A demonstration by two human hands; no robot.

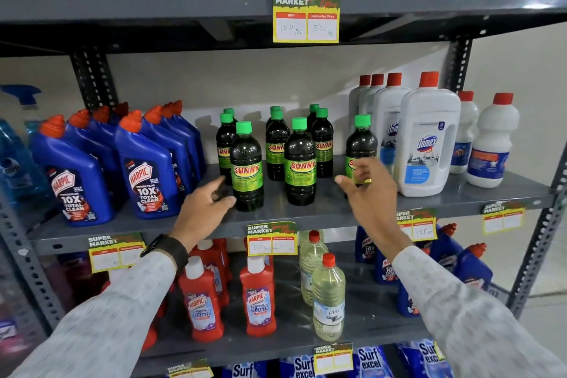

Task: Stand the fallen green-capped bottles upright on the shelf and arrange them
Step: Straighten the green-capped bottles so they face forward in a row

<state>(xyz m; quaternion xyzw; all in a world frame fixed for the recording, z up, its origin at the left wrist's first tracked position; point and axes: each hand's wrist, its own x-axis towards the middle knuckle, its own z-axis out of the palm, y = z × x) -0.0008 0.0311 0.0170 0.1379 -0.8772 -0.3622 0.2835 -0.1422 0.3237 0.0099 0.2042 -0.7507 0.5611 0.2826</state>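
Green-capped bottles (300,163) dark, all upright; left hand (202,212), right hand (368,190) loosely spread, empty.

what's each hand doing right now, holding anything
Left hand: open, fingers beside the front-left green-capped bottle, not gripping it.
Right hand: open, fingers in front of the rightmost green-capped bottle, no clear grip.

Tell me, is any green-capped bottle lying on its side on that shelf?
No, every green-capped bottle in view stands upright on the grey shelf, caps pointing up.
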